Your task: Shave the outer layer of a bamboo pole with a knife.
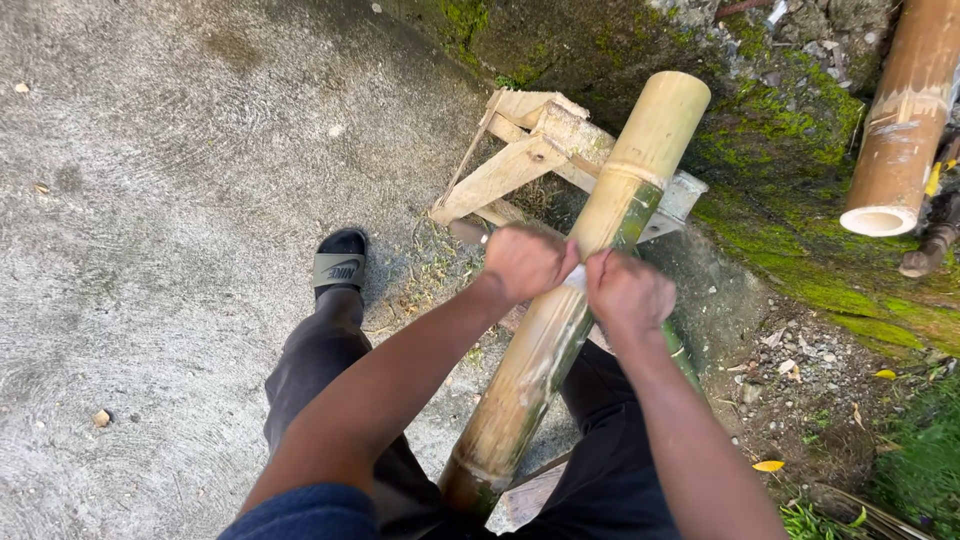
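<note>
A thick bamboo pole [560, 320] slants from between my legs up onto a small wooden sawhorse [520, 160]. Its skin is partly scraped pale, with a green strip left along the right side. My left hand [525, 262] and my right hand [628, 292] each grip one end of a blade [575, 278] laid across the pole. A wooden handle end [465, 232] sticks out left of my left hand. Only a small pale bit of the blade shows between the fists.
A second bamboo pole [900, 120] lies at the upper right over a mossy stone edge [790, 130]. Rough concrete ground [180, 200] spreads to the left. My left foot wears a dark slide sandal [340, 265]. Gravel, dry leaves and grass lie at the right.
</note>
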